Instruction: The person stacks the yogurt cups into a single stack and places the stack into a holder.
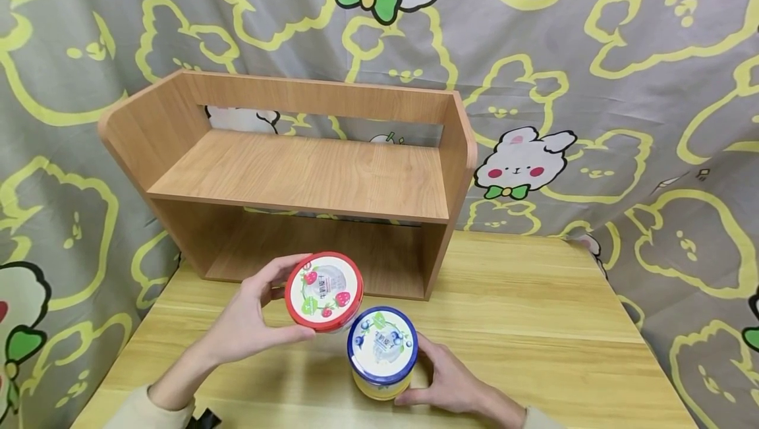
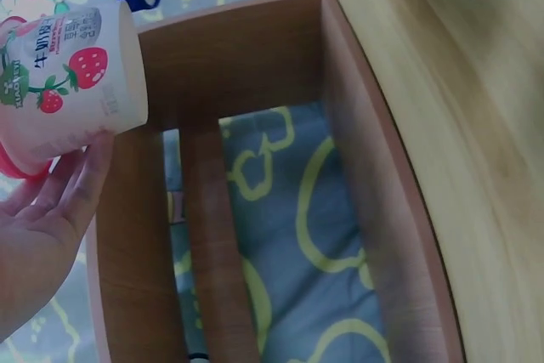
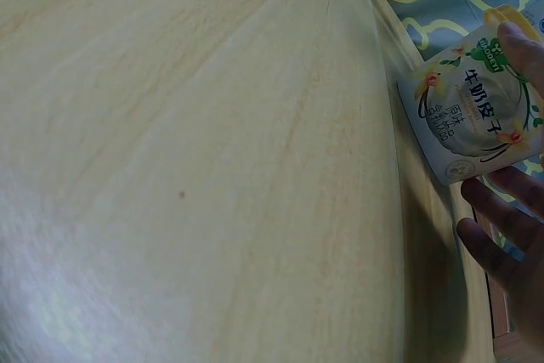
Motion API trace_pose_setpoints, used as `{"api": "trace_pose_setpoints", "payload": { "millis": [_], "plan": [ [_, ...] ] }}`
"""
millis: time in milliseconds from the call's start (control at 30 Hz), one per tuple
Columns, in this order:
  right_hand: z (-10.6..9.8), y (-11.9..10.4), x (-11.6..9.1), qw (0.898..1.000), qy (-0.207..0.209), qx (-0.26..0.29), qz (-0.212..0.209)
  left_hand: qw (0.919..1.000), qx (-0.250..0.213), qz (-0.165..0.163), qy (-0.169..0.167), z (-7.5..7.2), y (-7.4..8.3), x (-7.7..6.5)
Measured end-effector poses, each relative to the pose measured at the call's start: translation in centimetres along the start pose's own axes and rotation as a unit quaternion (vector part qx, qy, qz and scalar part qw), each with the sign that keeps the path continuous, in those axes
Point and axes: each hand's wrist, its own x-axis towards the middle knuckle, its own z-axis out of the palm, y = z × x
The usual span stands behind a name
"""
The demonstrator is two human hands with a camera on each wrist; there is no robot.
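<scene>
Right hand (image 1: 447,376) pinches yellow-lidded cup (image 3: 476,108), blue-lidded cup (image 1: 382,344) atop; left hand (image 1: 252,323) pinches red-lidded cup (image 1: 323,290) near shelf (image 1: 308,172) bottom front edge.

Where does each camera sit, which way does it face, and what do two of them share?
Head: worn on the head, facing forward and down at the wooden shelf and tabletop; left hand and right hand show.
Left wrist: worn there, facing the red-lidded tub and shelf, seen sideways; left hand shows.
Right wrist: worn there, looking along the tabletop, yellow-lidded tub at right; right hand shows.
Shared: head and left wrist both show shelf, red-lidded tub, left hand.
</scene>
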Motion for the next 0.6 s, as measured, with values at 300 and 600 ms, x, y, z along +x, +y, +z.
{"api": "trace_pose_setpoints", "payload": {
  "millis": [300,600],
  "plan": [
    [-0.1,0.0,0.0,1.000,-0.006,0.008,0.009,0.9995,-0.009,0.027,-0.016,0.4,0.9,0.9],
    [-0.1,0.0,0.1,1.000,-0.013,0.017,0.007,0.9979,-0.029,0.024,-0.052,2.0,2.1,1.6]
  ]
}}
